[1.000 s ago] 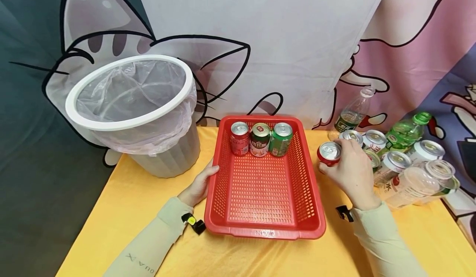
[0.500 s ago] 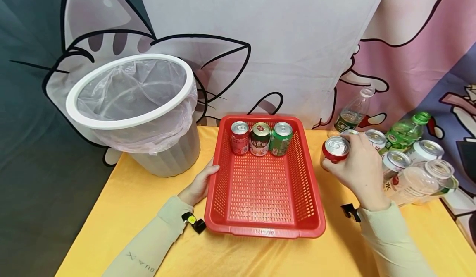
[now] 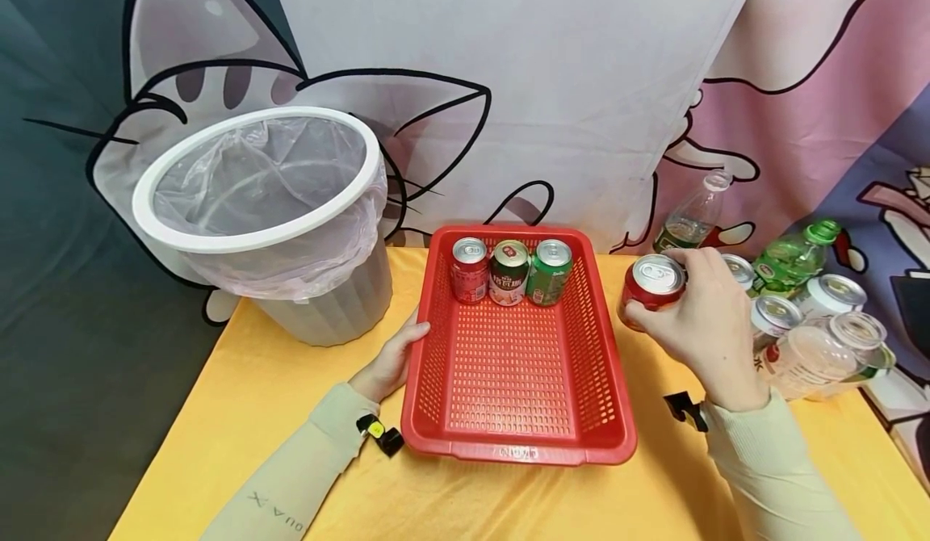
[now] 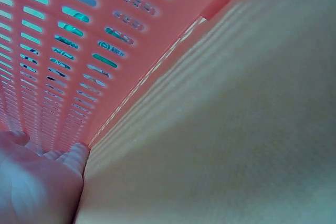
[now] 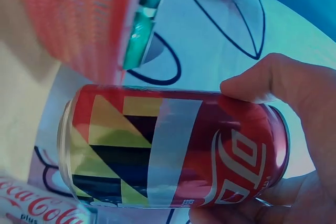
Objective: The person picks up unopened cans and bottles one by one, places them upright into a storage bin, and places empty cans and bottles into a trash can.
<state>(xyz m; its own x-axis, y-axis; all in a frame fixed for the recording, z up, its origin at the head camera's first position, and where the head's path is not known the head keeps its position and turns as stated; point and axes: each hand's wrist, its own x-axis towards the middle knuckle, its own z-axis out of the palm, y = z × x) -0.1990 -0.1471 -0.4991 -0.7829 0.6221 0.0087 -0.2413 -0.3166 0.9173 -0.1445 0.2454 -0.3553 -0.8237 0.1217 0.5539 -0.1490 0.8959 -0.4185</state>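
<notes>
My right hand [image 3: 712,323] holds a red soda can [image 3: 651,281] between thumb and fingers, to the right of the red plastic basket [image 3: 597,307]. In the right wrist view the same red can [image 5: 173,148] shows white lettering and a checkered pattern, with my thumb [image 5: 252,85] along one side. Against the basket's left side rests my left hand [image 3: 392,361]; the left wrist view shows its fingers [image 4: 77,156] touching the perforated outer wall. Along the basket's far end stand a red can [image 3: 470,273], a dark green can [image 3: 508,274] and a green can [image 3: 550,274].
Several cans and bottles crowd the right side, among them a green bottle [image 3: 792,258], a clear bottle [image 3: 693,214] and a white can [image 3: 831,295]. A lined waste bin [image 3: 327,299] stands at the back left. Yellow cloth [image 3: 276,412] covers the table.
My right hand has shifted slightly right and lifted the red can, which now looks larger and shows more of its side. The left hand and basket stay put.
</notes>
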